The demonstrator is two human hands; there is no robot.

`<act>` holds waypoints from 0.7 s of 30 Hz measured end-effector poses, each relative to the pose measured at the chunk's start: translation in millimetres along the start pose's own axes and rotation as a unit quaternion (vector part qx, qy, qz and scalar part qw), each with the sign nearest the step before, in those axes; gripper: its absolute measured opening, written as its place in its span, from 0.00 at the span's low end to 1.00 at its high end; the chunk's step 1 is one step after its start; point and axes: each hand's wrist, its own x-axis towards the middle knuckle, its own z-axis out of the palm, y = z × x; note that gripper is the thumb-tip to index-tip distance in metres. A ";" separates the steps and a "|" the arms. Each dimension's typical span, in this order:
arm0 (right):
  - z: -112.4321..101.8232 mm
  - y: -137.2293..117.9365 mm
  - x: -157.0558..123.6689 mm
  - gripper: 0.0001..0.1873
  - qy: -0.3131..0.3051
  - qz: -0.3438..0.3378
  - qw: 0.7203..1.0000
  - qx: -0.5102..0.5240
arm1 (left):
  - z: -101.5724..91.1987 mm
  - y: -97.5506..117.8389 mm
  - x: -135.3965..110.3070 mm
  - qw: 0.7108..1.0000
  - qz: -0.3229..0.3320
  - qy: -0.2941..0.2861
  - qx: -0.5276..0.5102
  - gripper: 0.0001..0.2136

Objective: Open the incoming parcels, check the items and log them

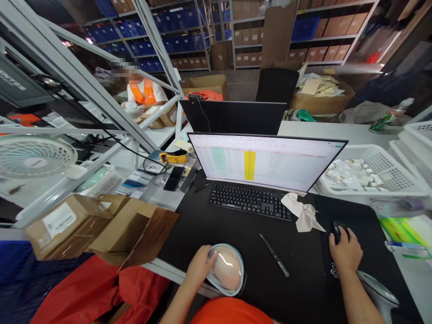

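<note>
Clear-plastic case (228, 269), peach inside, sits just R of the L hand (200, 266), which grips its side, thumb on top. R hand (347, 253) is curled over the mouse (338, 228); pen (275, 256) lies btwn hands. Step looks like mouse work on the monitor (266, 162) beyond both; next move prob. calls for a click w/ R, L steadying case.

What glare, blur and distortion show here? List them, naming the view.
Head view: bright glare streaks the clear-topped case at the left hand; head view: small text on the lit monitor is too soft to read; head view: the metal beam looks stretched toward the corner, likely wide-angle distortion.
</note>
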 end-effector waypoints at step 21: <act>1.0 -4.0 0.7 0.28 0.005 -0.025 0.999 -0.025 | -18.5 13.8 145.9 0.922 0.192 0.196 0.272 0.24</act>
